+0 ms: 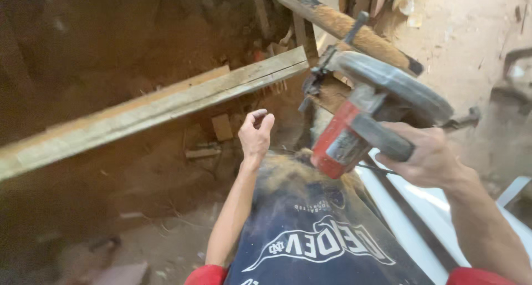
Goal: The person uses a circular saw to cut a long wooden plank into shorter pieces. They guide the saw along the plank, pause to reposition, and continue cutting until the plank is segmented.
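Note:
My right hand grips the dark handle of a red and grey circular saw, held up in the air at the right. My left hand hangs free below a long wooden plank, its fingers curled loosely with nothing in them. The plank runs slanted from the lower left up to the middle. The saw's round guard sits just right of the plank's end. A dark apron dusted with sawdust covers my front.
A sawdust-coated wooden beam crosses behind the saw at the top. Small wood offcuts lie on the sawdust-covered floor under the plank. A white surface lies at the lower right.

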